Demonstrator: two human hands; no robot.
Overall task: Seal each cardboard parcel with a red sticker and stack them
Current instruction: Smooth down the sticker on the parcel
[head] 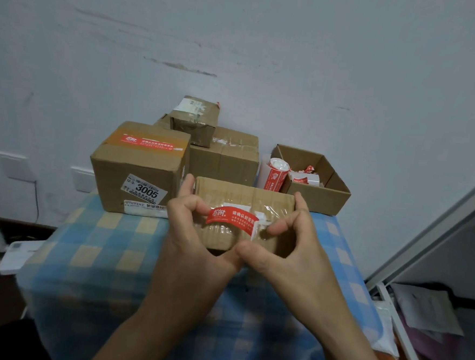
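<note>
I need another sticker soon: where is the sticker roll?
Head view, right of centre: the sticker roll sits between the taped parcel on its left and the open box on its right.

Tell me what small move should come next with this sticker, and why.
Probably lower the red sticker onto the parcel and press it flat: the left hand and right hand pinch its ends, and it arches over the cardboard.

Your picture is dim, bluish and a little blurry. Soft light shines off the taped parcel, and the edges bend.
</note>
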